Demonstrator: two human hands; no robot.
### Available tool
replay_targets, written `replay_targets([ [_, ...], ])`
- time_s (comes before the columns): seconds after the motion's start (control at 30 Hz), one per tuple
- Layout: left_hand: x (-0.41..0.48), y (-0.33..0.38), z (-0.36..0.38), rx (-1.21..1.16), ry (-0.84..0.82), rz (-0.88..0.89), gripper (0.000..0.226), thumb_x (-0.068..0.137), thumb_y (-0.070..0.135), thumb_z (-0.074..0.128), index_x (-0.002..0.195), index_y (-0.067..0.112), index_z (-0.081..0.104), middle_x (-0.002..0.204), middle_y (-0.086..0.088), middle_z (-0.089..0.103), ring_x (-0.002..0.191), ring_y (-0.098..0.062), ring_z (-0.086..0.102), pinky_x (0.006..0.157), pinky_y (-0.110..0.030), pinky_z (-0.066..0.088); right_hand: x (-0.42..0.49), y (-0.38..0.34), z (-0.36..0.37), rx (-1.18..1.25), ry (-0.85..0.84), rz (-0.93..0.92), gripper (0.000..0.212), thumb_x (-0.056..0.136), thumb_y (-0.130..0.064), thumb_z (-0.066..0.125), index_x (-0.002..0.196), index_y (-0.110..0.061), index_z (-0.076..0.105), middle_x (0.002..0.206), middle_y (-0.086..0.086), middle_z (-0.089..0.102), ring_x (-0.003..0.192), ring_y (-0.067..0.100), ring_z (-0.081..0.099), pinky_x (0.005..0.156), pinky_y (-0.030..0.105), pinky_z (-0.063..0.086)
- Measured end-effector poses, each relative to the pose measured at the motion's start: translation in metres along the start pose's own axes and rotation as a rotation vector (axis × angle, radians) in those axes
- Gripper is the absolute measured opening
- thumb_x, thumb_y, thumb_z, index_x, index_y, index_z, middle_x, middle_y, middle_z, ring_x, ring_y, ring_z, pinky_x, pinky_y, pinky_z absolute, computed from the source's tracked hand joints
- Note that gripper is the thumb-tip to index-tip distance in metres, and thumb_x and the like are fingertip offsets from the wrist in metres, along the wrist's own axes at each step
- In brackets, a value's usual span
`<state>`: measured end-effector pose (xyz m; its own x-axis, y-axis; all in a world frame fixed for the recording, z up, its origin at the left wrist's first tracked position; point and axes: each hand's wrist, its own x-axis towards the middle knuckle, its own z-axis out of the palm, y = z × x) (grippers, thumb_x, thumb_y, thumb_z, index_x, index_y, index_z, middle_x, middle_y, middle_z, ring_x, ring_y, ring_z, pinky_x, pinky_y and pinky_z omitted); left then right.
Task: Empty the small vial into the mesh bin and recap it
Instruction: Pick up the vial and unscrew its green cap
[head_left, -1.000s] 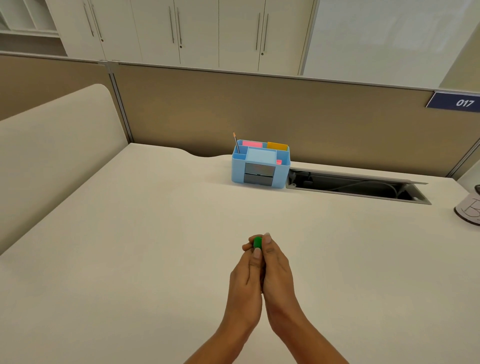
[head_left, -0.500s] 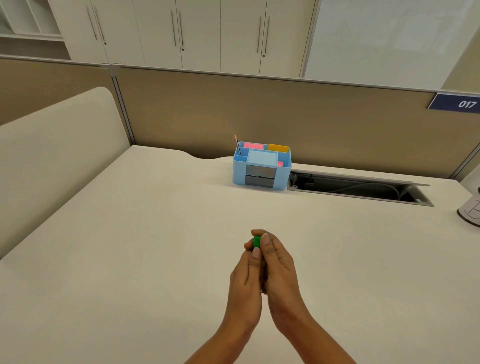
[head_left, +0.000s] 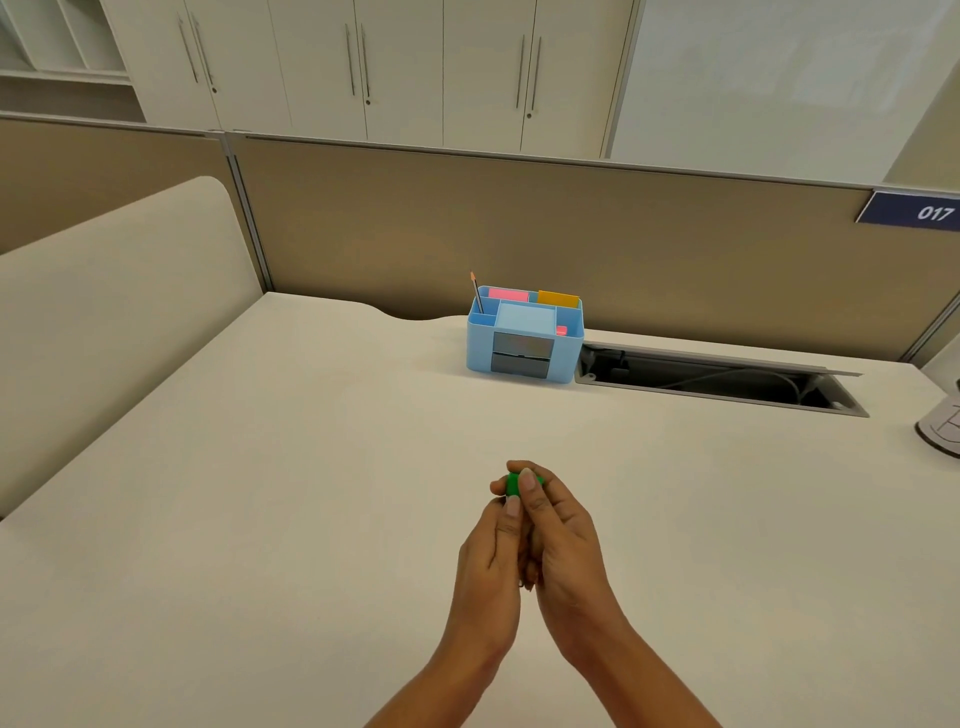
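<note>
Both of my hands are pressed together over the middle of the cream desk (head_left: 260, 493). Between them is the small vial; only its green cap (head_left: 514, 483) shows at the fingertips. My left hand (head_left: 493, 561) wraps the vial's body, which is hidden in the palm. The fingers and thumb of my right hand (head_left: 563, 540) pinch the green cap from the right. No mesh bin is in view.
A light-blue desk organiser (head_left: 524, 338) with a pencil and coloured notes stands at the back against the tan partition (head_left: 675, 249). An open cable tray (head_left: 717, 384) lies to its right. A pale object (head_left: 943, 431) sits at the desk's right edge.
My right fingers have shifted around the green cap, the index finger now curling over its top. The hands stay in the same spot on the desk.
</note>
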<state>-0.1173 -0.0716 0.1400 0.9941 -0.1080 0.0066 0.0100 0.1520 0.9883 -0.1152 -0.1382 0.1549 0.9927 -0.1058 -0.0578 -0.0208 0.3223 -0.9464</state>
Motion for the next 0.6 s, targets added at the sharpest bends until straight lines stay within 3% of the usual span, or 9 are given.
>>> replay_targets([
  [0.1,0.004,0.001,-0.004,0.06,-0.019,0.073,0.033,0.082,0.045,0.038,0.073,0.018,0.054,0.051,0.013,0.053,0.049,-0.001,0.046,0.047,-0.012,0.039,0.004,-0.008,-0.004,-0.107,-0.035,-0.029,0.033,0.076,-0.042,0.054,0.096,-0.02,0.065,0.084,-0.003,0.073,0.053,0.008,0.055,0.04,0.019,0.041],
  [0.17,0.007,0.002,-0.01,0.135,0.009,0.133,0.021,0.086,0.039,0.044,0.077,0.023,0.055,0.057,0.013,0.058,0.054,-0.001,0.053,0.05,-0.01,0.042,0.008,-0.013,-0.008,-0.209,-0.018,-0.052,0.034,0.074,-0.045,0.055,0.098,-0.023,0.065,0.092,-0.001,0.073,0.069,0.008,0.064,0.051,0.019,0.049],
  [0.27,0.011,0.003,-0.017,0.268,0.086,0.209,0.012,0.086,0.024,0.06,0.078,0.03,0.054,0.067,0.008,0.06,0.061,-0.001,0.057,0.054,-0.008,0.045,0.013,-0.016,-0.013,-0.378,0.023,-0.102,0.033,0.069,-0.05,0.06,0.092,-0.028,0.067,0.091,-0.007,0.071,0.086,0.0,0.063,0.068,0.013,0.051],
  [0.4,0.011,0.002,-0.016,0.35,0.154,0.307,0.027,0.082,0.014,0.065,0.079,0.035,0.049,0.074,0.013,0.061,0.074,0.01,0.059,0.059,-0.001,0.044,0.013,-0.01,-0.011,-0.38,0.045,-0.137,0.018,0.074,-0.036,0.068,0.087,-0.023,0.068,0.086,-0.003,0.073,0.084,0.007,0.066,0.069,0.011,0.051],
  [0.6,0.012,-0.003,-0.014,0.36,0.157,0.322,0.028,0.087,0.012,0.058,0.08,0.034,0.041,0.083,0.014,0.061,0.08,0.009,0.06,0.062,-0.003,0.046,0.007,-0.002,-0.001,-0.249,0.012,-0.161,0.027,0.076,-0.04,0.059,0.082,-0.016,0.067,0.073,-0.003,0.069,0.076,0.011,0.067,0.066,0.014,0.051],
])
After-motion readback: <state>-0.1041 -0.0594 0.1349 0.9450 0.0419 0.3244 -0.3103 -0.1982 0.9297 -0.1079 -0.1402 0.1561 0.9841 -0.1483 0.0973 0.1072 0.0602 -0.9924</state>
